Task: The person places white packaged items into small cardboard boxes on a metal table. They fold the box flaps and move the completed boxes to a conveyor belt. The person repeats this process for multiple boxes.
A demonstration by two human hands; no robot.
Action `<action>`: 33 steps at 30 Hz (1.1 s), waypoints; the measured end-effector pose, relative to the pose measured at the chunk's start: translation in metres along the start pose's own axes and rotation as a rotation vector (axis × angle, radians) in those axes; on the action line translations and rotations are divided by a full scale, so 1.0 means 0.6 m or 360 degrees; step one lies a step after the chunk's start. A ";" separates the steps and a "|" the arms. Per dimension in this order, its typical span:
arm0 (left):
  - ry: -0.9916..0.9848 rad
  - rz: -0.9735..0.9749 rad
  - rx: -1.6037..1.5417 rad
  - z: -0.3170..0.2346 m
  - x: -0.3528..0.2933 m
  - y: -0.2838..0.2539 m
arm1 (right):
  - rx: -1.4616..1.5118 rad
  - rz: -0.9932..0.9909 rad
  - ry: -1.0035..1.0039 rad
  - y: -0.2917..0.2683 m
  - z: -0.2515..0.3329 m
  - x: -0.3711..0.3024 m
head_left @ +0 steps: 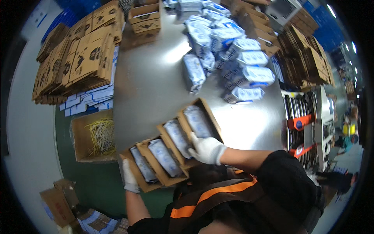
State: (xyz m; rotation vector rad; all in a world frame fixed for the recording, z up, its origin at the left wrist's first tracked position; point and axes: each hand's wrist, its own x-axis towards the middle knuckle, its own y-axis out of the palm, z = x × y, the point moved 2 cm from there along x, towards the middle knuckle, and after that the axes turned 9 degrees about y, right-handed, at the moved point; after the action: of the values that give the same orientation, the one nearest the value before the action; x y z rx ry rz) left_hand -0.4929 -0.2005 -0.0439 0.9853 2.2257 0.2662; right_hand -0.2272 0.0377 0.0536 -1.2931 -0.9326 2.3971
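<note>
Several open cardboard boxes [173,181] stand side by side in a slanting row at the near edge of the metal table [150,85]. Inside each lies a white-and-blue wrapped packet [163,156]. My left hand [130,177], in a white glove, grips the outer wall of the leftmost box. At the row's right end, my gloved right hand [208,150] has its fingers over the box walls, holding the rightmost box [212,113]. Its fingertips are partly hidden among the walls. The left box overhangs the table edge.
A heap of wrapped packets [231,45] covers the table's far right. Flattened cartons [89,54] are stacked at left, more cartons [306,58] at right. Below the left edge sits a bin of yellow and white strips [102,134]. Equipment with orange parts [300,123] stands at right.
</note>
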 end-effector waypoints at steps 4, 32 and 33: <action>-0.0180 0.0373 0.0485 0.110 0.037 0.138 | 0.0114 -0.0178 0.0574 0.040 -0.197 -0.141; -0.0728 0.0588 0.0984 0.639 -0.338 0.808 | 0.2268 -0.0955 0.0516 0.045 -0.905 -0.362; -0.0735 0.0508 0.0952 0.642 -0.337 0.812 | 0.2455 -0.0758 0.0575 0.106 -0.939 -0.338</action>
State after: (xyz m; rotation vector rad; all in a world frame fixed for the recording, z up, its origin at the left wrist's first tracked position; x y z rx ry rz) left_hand 0.1399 -0.0400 -0.0201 1.5374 1.7352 -0.4783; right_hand 0.3543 0.1202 -0.0794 -0.6348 0.6340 1.5627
